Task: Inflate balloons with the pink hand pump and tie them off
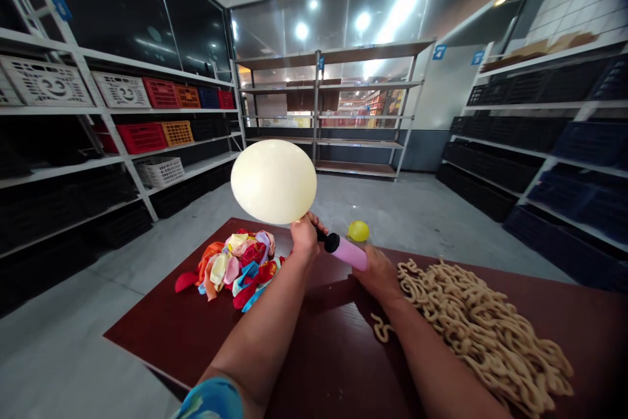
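A large cream balloon (pixel 273 182), blown up round, stands above the table's far edge. My left hand (pixel 305 236) is closed around its neck, where it meets the black nozzle end of a hand pump. My right hand (pixel 379 273) grips the pink barrel of that balloon pump (pixel 349 254). The fingers of both hands are partly hidden. To the left of my left hand lies a heap of limp, colourful balloons (pixel 240 265). Right of my right hand spreads a pile of beige rope-like strands (pixel 471 314), with one short piece (pixel 381 328) apart from it.
Everything lies on a dark red-brown table (pixel 324 353). A small yellow balloon (pixel 358 231) shows just beyond its far edge. Shelves with white, red and orange crates (pixel 147 138) line the left wall; dark crates (pixel 510 131) fill the right shelves. Metal racks (pixel 363 142) stand at the back.
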Demonstrator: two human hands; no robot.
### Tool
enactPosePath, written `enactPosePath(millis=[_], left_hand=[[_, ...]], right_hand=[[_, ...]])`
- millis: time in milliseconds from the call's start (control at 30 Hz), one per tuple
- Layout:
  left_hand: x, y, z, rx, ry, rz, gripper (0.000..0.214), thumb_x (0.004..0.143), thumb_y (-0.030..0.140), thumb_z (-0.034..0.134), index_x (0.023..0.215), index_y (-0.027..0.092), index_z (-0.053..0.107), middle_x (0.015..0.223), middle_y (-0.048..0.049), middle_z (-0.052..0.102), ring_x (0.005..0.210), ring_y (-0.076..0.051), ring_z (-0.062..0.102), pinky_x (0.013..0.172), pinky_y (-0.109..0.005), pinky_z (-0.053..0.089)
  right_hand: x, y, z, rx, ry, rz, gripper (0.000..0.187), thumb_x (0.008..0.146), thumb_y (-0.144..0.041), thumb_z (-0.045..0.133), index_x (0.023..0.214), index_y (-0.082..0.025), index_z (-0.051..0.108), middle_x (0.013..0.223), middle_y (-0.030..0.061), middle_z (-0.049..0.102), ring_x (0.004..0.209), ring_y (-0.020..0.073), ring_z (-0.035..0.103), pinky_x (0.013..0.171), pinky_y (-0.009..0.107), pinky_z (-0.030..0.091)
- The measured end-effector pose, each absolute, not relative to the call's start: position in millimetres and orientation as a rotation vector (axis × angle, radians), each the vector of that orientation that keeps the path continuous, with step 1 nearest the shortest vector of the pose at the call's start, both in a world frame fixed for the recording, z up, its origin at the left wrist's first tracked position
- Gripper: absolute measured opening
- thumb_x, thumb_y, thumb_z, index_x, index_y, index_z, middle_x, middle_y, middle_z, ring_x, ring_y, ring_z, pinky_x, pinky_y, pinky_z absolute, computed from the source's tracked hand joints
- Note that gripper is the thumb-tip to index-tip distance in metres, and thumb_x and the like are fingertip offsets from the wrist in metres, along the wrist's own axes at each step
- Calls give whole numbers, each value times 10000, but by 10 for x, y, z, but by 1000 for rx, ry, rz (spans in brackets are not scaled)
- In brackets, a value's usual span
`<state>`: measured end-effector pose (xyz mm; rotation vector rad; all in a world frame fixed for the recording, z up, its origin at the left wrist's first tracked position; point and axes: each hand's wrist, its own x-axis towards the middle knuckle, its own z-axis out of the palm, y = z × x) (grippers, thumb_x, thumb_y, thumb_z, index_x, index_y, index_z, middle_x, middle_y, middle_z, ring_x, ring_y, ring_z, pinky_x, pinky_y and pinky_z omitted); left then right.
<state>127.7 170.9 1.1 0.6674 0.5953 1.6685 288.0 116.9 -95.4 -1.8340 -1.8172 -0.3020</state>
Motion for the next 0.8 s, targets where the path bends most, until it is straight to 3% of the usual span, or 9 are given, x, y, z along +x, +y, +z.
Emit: enactPosePath(millis=[467, 800], left_hand=[[753, 1702, 471, 687, 547, 1813, 154, 655, 187, 463, 588, 194, 325, 501, 62, 332, 374, -71, 380, 382, -207, 335], [1191, 1753, 47, 658, 625, 1659, 125, 625, 147, 427, 568, 194, 326, 490, 54, 337, 368, -84, 386, 377, -234, 354]], right_hand=[[2985, 1175, -910, -1954, -1729, -155, 313, 678, -233, 570, 987, -194, 544, 896, 52, 612, 836, 205, 543, 693, 287, 326], [2871, 1139, -899, -1887, -1826, -183, 298, 672, -254, 583, 955, -185, 517, 906, 61, 607, 852, 215, 538, 706, 292, 330]])
